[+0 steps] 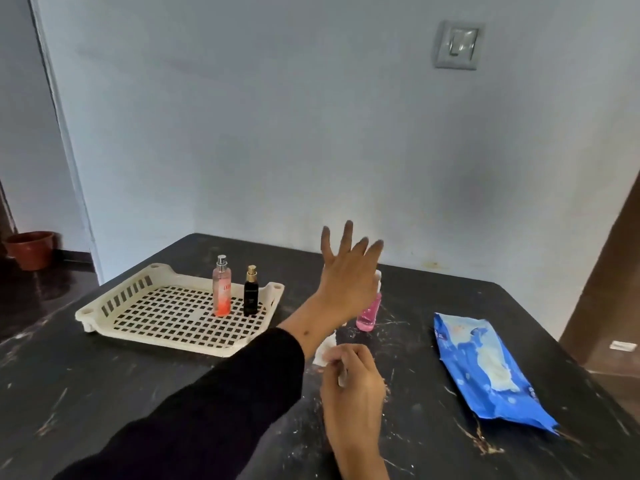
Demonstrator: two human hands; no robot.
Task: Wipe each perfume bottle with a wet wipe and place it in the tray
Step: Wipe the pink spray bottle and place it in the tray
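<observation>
Pink bottle [369,311] on desk [433,358], upright, half hid behind left hand [346,282]. Left hand spread wide, empty, right over bottle, not touching as far as can tell. Right hand [353,379] pinched on white wipe [327,348], low & near. Tray [104,308] w/ 2 bottles stood up: peach one [221,292], black one [251,292]. Blue wipe pack [485,368] off to right. Step now: reach for last bottle. Next, prob: close on it, lift, rub w/ wipe, put in tray.

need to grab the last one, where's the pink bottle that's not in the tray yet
In the head view the pink bottle stands on the dark table, right of the tray, partly hidden behind the open left hand.
</observation>
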